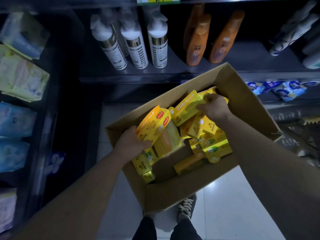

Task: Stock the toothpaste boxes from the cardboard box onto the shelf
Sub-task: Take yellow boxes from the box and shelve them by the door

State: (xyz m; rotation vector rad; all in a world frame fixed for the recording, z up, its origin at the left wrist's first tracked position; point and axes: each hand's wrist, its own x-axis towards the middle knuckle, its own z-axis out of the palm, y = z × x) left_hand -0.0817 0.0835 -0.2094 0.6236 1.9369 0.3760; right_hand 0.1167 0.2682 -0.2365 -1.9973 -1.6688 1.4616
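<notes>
1. The open cardboard box sits at the middle of the view, turned at an angle, with one corner pointing to 12 o'clock toward the shelf. What holds it up cannot be told.
2. The left hand reaches in over the box's 9 o'clock wall. Its fingers and thumb are curled round a stack of toothpaste boxes, yellow with red marks, which tilts up above the rim.
3. The right hand is inside the box toward its 1 o'clock corner. Its fingers are bent round the end of a single yellow toothpaste box, which lies slanted on top of the others and just beside the left hand's stack.
4. More loose toothpaste boxes lie in a jumble on the bottom of the box, mostly from 3 to 6 o'clock, some flat and some on edge. A bare patch of cardboard shows at about 6 o'clock.
5. On the shelf, at 11 o'clock from the box, three white bottles stand in a row. Two orange bottles stand at 12 o'clock, near them.
6. Soft packs in pale yellow and blue fill the dark shelving at 9 o'clock. Blue packs lie on a lower shelf at 2 o'clock.
7. Below the box, at 6 o'clock, a dark laced shoe rests on the pale tiled floor.
</notes>
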